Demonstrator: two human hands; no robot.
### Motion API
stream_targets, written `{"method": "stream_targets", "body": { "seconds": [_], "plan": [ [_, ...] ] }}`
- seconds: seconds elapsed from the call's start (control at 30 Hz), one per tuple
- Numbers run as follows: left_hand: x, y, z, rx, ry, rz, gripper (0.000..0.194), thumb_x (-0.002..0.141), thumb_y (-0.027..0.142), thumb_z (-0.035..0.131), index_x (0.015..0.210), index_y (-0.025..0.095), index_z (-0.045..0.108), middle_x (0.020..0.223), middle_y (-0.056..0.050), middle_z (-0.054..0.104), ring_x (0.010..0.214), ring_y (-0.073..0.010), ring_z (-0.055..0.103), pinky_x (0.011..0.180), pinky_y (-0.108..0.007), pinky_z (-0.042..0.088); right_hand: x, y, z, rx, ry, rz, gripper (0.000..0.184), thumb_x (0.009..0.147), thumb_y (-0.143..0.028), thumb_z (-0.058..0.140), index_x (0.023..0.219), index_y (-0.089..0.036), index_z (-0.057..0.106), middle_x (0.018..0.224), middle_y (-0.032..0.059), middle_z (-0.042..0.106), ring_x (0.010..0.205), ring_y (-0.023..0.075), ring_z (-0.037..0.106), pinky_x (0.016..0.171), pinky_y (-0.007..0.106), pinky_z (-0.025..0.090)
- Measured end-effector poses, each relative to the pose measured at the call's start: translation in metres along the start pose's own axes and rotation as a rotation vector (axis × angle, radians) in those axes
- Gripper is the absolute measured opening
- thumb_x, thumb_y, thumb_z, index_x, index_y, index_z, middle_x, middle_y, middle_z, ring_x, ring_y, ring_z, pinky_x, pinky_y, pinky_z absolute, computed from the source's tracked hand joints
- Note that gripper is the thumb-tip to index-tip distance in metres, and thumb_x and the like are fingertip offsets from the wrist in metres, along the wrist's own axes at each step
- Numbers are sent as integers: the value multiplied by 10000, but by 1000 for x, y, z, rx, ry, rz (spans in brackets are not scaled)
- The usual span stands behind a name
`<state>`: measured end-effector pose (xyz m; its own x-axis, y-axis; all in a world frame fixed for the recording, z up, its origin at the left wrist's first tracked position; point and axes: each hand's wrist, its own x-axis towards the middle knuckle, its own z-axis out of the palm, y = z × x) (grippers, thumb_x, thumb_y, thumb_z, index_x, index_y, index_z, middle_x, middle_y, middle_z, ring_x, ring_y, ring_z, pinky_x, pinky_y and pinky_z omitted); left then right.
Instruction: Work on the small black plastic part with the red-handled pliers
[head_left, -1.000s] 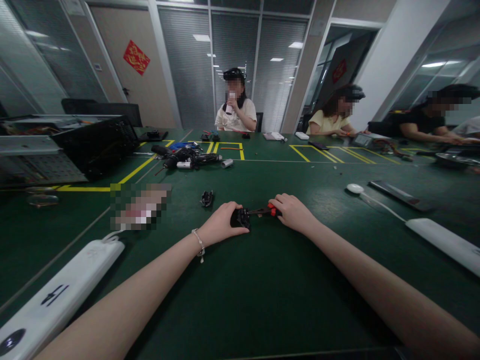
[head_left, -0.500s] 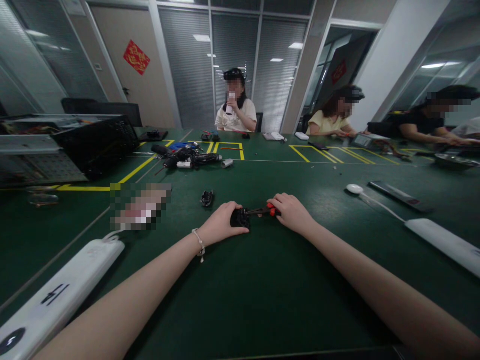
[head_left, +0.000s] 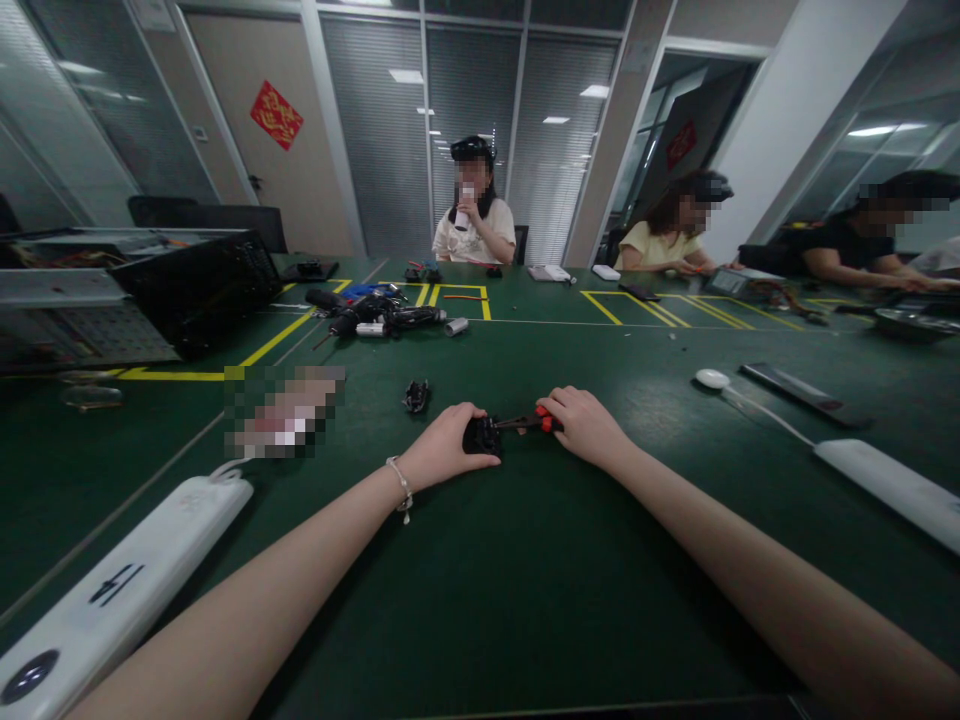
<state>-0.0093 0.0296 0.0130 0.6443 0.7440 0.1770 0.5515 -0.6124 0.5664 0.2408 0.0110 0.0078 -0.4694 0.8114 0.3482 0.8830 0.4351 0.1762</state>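
My left hand (head_left: 444, 445) is closed around a small black plastic part (head_left: 482, 436), thumb on the near side and fingers on the far side. My right hand (head_left: 583, 425) grips the red handles of long-nose pliers (head_left: 546, 419). The thin dark jaws of the pliers point left and reach the right side of the black part. Whether the jaws pinch anything there is too small to tell. Beyond my left hand, a second small black part (head_left: 416, 396) lies apart on the green table (head_left: 495, 580).
An opened computer case (head_left: 187, 300) stands at the left. Black cables and tools (head_left: 375, 312) lie farther back beside a grey cylinder (head_left: 456, 326). White devices flank my arms, left (head_left: 127, 580) and right (head_left: 885, 485). Several people sit across the table.
Both hands, the black part and the pliers stay almost where they were. The whole view has shifted very slightly.
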Motion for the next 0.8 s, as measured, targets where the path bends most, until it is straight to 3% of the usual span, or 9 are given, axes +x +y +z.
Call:
{"method": "stream_targets", "body": {
  "seconds": [0.8],
  "plan": [
    [0,-1,2,16,28,31,586,625,506,630,1093,201,452,1094,-76,509,1019,-256,480,853,-383,390,-1,1,-1,-2,9,-12,370,641,-120,544,1007,-159,513,932,89,534,831,206,468,712,330,372]
  ]
}}
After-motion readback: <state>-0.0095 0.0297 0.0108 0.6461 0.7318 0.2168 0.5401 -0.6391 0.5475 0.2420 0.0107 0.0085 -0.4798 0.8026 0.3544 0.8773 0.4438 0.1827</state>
